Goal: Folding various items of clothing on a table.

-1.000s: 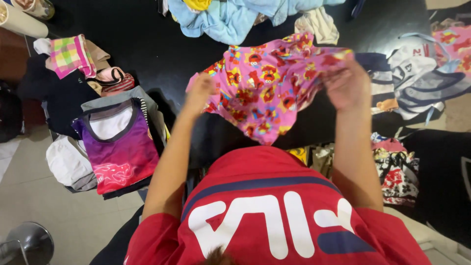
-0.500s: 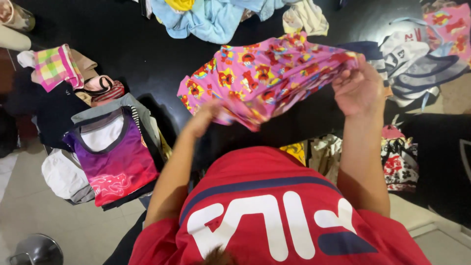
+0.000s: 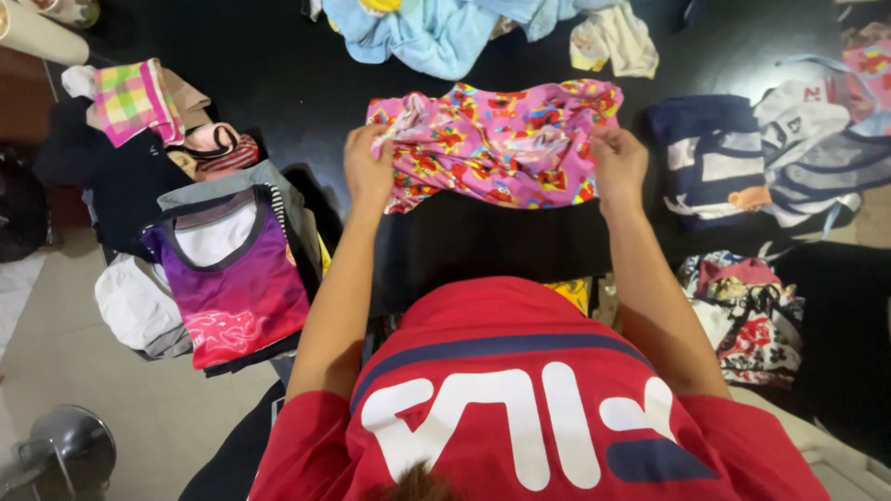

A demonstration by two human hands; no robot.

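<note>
Bright, even indoor light from above, colours vivid. The black desk [image 3: 232, 56] swallows shadows. Edges bend slightly; focus stays sharp throughout.

Likely a room in a home, set up for sorting laundry: a black table [image 3: 278, 83] covered with loose clothes [image 3: 418, 32], folded stacks of tops [image 3: 227, 278] at its edge, pale tiled floor [image 3: 56, 353] below.
</note>
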